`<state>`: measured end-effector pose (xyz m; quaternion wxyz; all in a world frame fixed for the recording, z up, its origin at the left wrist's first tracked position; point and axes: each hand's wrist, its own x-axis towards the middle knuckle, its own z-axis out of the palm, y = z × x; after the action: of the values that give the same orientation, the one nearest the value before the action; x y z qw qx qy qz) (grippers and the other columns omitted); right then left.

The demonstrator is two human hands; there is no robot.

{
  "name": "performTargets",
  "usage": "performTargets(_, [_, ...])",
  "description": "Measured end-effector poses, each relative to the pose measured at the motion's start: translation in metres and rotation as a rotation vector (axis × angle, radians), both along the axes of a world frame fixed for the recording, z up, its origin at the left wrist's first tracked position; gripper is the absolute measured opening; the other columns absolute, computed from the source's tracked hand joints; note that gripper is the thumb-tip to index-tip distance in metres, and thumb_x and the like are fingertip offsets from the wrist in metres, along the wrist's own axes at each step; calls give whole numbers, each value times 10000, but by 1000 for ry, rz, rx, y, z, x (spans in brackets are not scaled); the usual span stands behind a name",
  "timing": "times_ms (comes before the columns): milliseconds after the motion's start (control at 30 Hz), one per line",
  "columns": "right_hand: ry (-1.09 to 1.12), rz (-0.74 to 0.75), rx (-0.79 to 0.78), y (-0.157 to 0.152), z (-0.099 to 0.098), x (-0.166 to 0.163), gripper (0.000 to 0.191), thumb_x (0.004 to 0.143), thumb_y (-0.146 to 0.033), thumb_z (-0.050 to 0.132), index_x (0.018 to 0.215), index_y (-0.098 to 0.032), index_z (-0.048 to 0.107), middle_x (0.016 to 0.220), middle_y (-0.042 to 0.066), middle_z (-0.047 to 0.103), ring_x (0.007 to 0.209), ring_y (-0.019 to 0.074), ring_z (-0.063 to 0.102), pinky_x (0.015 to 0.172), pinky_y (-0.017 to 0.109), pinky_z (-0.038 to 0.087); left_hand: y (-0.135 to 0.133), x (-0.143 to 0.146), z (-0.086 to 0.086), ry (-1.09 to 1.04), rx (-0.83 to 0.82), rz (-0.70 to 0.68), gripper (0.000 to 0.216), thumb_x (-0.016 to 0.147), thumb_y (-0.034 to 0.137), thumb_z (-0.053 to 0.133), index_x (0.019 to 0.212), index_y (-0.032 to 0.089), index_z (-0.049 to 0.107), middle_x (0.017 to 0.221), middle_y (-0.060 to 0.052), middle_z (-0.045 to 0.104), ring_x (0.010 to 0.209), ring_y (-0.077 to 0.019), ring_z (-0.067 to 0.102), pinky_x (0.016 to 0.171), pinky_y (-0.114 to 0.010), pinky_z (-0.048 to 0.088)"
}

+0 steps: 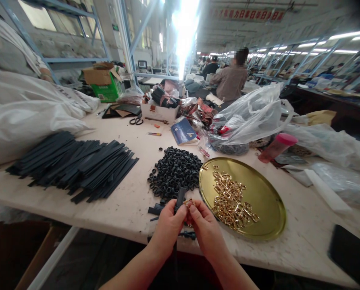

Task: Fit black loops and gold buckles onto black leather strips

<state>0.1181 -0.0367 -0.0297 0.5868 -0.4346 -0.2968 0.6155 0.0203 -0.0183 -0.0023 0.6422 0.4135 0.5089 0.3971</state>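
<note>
Near the table's front edge my two hands meet, fingertips together. My left hand (168, 220) is closed on a dark strap (180, 196), whose end sticks up past the thumb. Between thumb and fingers my right hand (204, 220) pinches a small gold buckle (189, 202) against the strap; whether the strap passes through it I cannot tell. Just beyond lies a heap of small black loops (180, 169). To the right, a round gold tray (267, 201) bears a pile of gold buckles (228, 193). Several dark straps (86, 165) are stacked at the left.
Behind are scissors (136, 120), a blue booklet (184, 132), a white box (158, 113) and a clear plastic bag (249, 117). A pink-lidded jar (278, 147) stands beyond the tray. A dark flat object (350, 253) lies at the right edge. A person (232, 76) is farther back.
</note>
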Motion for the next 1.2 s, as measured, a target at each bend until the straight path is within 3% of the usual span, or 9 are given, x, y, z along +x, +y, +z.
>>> performTargets(100, [64,47,12,1,3,-1,192,674,-318,681,792,-208,576,796,-17,567,699,106,500,658,218,409,0,2,0,-20,0,35,280,715,416,533,775,143,510,538,74,381,441,-50,287,407,-167,228])
performTargets(200, [99,73,28,6,9,0,189,653,-303,699,704,-208,544,693,-46,535,617,86,481,596,198,409,3,4,0,22,35,53,290,705,416,552,784,138,526,551,62,409,452,-54,304,419,-170,244])
performTargets(433, [78,-45,27,17,7,-4,199,693,-352,652,821,-209,600,766,-5,585,655,116,518,584,222,429,9,8,0,-7,104,83,277,765,421,491,806,147,496,550,65,389,459,-61,328,421,-169,261])
performTargets(600, [59,-78,6,21,5,6,201,665,-366,676,762,-197,628,712,-6,606,590,112,515,543,236,428,10,3,1,18,118,-58,311,797,470,426,776,163,472,549,67,386,438,-64,317,422,-180,249])
performTargets(767, [-106,-62,-8,22,5,26,213,660,-381,680,663,-177,617,627,-14,605,595,112,533,580,236,424,11,-16,0,481,399,-221,350,848,418,334,632,182,476,567,24,475,541,-113,431,518,-212,271])
performTargets(867, [-180,-16,28,20,4,33,203,680,-362,668,664,-170,601,558,-33,560,541,92,492,554,223,401,10,-24,1,636,470,-338,315,845,372,349,642,189,506,576,18,498,556,-124,441,520,-217,250])
performTargets(1000, [-119,12,27,16,0,32,203,641,-311,710,734,-190,576,593,-54,540,512,75,464,526,212,382,11,-26,2,614,470,-482,331,854,368,330,651,185,515,564,23,487,543,-119,440,507,-211,245])
performTargets(1200, [-81,49,-22,12,-3,28,227,672,-370,674,773,-172,632,567,-36,534,498,81,455,513,218,373,17,-25,4,547,489,-548,321,849,367,344,688,175,545,608,17,512,582,-123,462,529,-203,279])
